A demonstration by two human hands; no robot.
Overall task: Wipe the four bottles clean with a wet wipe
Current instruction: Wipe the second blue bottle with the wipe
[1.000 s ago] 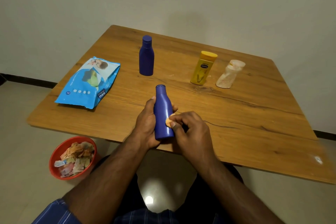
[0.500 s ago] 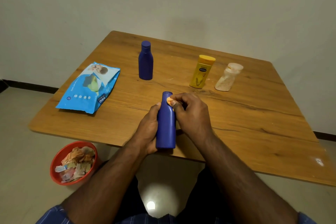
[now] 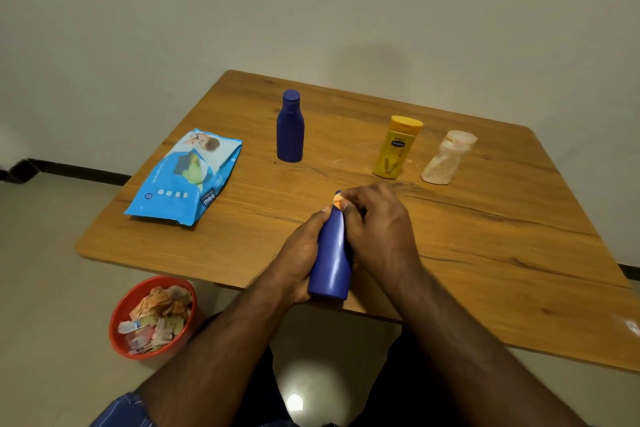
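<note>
My left hand (image 3: 300,253) grips a dark blue bottle (image 3: 330,263) around its body, just above the table's near edge. My right hand (image 3: 377,229) pinches a small orange-stained wipe (image 3: 337,199) against the bottle's neck, hiding the cap. A second blue bottle (image 3: 290,126) stands upright further back. To the right stand a yellow bottle (image 3: 394,149) and a pale translucent bottle (image 3: 446,158).
A blue wet-wipe packet (image 3: 183,180) lies on the left of the wooden table (image 3: 485,253). On the floor at the lower left sits a red bowl (image 3: 119,319) holding several used wipes. A wall stands behind the table.
My right hand slid the wipe up from the lower body of the held bottle to its neck. The bottle tilted slightly further from me.
</note>
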